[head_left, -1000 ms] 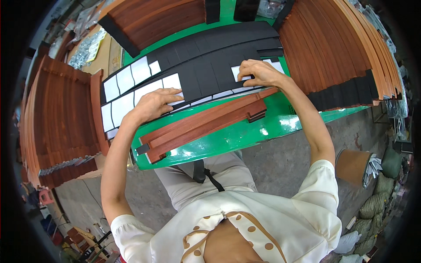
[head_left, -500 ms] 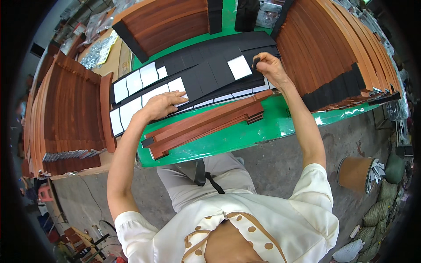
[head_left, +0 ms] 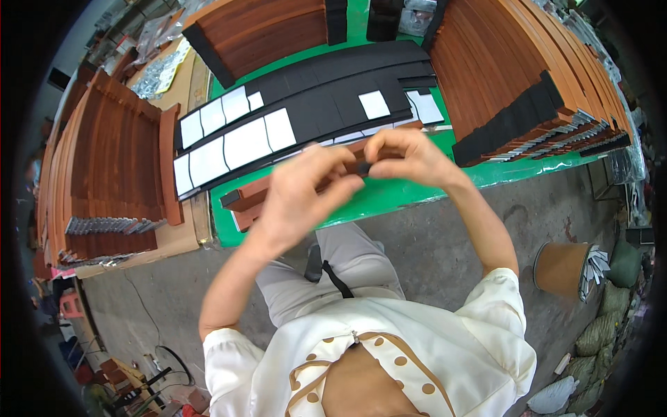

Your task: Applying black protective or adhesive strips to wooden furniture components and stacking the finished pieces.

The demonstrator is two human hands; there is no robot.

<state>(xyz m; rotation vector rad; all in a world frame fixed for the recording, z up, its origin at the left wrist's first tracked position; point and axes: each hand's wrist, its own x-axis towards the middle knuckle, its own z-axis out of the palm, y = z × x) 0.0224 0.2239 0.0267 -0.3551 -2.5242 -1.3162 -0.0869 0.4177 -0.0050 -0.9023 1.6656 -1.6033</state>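
A Small Black Bit Between Two Hands

Closest to us is a white shirt (head_left: 417, 340), with a spotty collar (white with brown dots). Past it are the person's pale pants (head_left: 365, 267). Both hands are up over the near side of a green bench (head_left: 417, 191). The right hand's grip (head_left: 406, 157) is pinched on a small black piece (head_left: 363, 167), with the finger and thumb bent round it. So the piece is in the air, between the two hands, over the near part of the bench. The left hand's grip (head_left: 313, 182) is blurry. Its fingers and thumb point at the piece, just beside it, but I cannot tell if they touch it or hold it.

Under and behind the hands, some red-brown wooden bars (head_left: 253, 190) lie on the bench, partly hidden. Next come long black strips (head_left: 323, 111), lying in a pile that goes from left to right. The front strip has a row of white patches (head_left: 240, 147) at its left end, and one white square (head_left: 374, 104) sits alone nearer its right end. A strip behind it has a white row too.

Tall stacks of brown boards stand around the strips: a left stack (head_left: 114, 156), a right stack (head_left: 497, 66) with black ends, and a back stack (head_left: 267, 35). Farthest back is a see-through bag (head_left: 415, 21).
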